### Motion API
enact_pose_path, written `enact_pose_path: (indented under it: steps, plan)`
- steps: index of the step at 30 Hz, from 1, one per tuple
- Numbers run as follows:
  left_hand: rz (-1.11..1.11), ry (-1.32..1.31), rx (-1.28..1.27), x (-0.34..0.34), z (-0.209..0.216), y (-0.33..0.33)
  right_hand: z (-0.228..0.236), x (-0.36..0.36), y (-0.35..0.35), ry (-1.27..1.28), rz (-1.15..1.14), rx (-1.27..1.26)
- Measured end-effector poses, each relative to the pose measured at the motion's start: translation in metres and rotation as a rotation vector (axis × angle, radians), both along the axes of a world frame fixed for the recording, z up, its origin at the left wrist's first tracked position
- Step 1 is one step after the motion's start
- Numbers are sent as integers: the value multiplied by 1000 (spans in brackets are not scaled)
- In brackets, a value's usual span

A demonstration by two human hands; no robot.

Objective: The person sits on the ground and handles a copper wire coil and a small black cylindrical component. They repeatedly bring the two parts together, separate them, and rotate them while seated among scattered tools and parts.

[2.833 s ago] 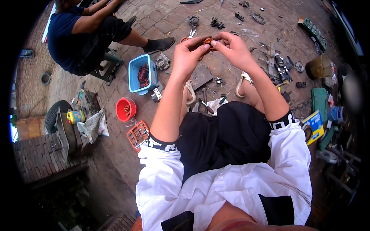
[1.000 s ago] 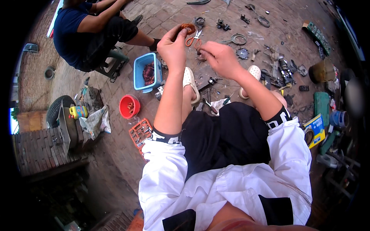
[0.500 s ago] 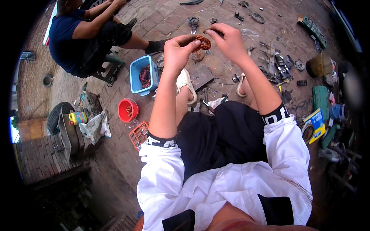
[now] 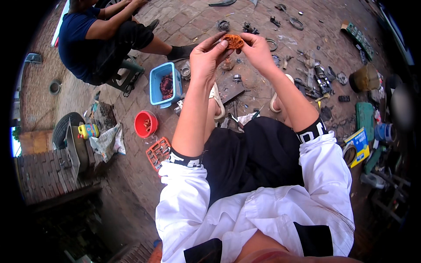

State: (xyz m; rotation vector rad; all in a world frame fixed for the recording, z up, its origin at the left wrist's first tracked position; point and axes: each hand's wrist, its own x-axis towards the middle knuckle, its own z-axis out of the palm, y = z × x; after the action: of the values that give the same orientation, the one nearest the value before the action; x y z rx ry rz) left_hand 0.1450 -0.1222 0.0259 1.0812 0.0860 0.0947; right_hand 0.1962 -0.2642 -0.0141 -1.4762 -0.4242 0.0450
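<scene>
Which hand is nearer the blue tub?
Left. The left hand, on the wire coil, is right of the blue tub and higher in view; the right hand, at the coil's right edge, is farther right.

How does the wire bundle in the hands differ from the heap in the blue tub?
Colour: the wire bundle is bright copper-orange; the heap is a darker reddish-brown.
Size: the wire bundle looks smaller than the heap.
Position: the wire bundle is held up between the left hand and the right hand; the heap lies in the blue tub.
Shared: both have reddish tones; whether the heap is wire too, I can't tell.
</scene>
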Motion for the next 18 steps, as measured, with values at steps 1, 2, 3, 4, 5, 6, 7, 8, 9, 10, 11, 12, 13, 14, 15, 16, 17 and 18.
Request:
enact_pose_path:
  steps: [1,2,3,4,5,6,7,8,9,10,11,12,13,14,15,16,17,18]
  plan:
    - [17,7,-19,0,0,-1,0,-2,3,-22,-18,-2]
    - [40,2,-34,2,-1,-2,0,-4,5,-44,-36,-3]
    - [67,-1,-49,3,-2,-1,1,-8,9,-134,-85,-71]
    - [94,-5,-64,3,-2,-1,3,-13,13,-223,-134,-139]
    - [128,-21,-46,2,-2,-1,4,-16,17,-313,-183,-206]
    - [159,-37,-31,2,0,-3,4,-17,19,-368,-210,-217]
    - [191,-54,-16,2,1,-4,3,-18,21,-422,-238,-228]
    - [212,-82,5,2,0,-6,2,-18,23,-476,-264,-238]
    - [232,-109,27,2,-1,-8,4,-20,23,-447,-225,-208]
    - [252,-136,48,3,-3,-10,6,-21,21,-419,-186,-179]
    - [277,-166,94,3,-5,-12,8,-23,21,-390,-147,-149]
    - [301,-195,142,3,-7,-13,10,-24,21,-346,-143,-144]
    - [325,-224,190,2,-9,-15,12,-26,23,-302,-139,-139]
    - [350,-257,274,2,-12,-16,13,-27,25,-257,-136,-133]
    - [369,-291,357,2,-12,-19,13,-27,25,-238,-148,-127]
    - [388,-325,441,1,-11,-22,12,-26,25,-218,-161,-120]
    - [404,-327,437,0,-11,-25,11,-26,25,-198,-173,-113]
    - [388,-317,406,0,-11,-26,12,-26,25,-199,-192,-128]
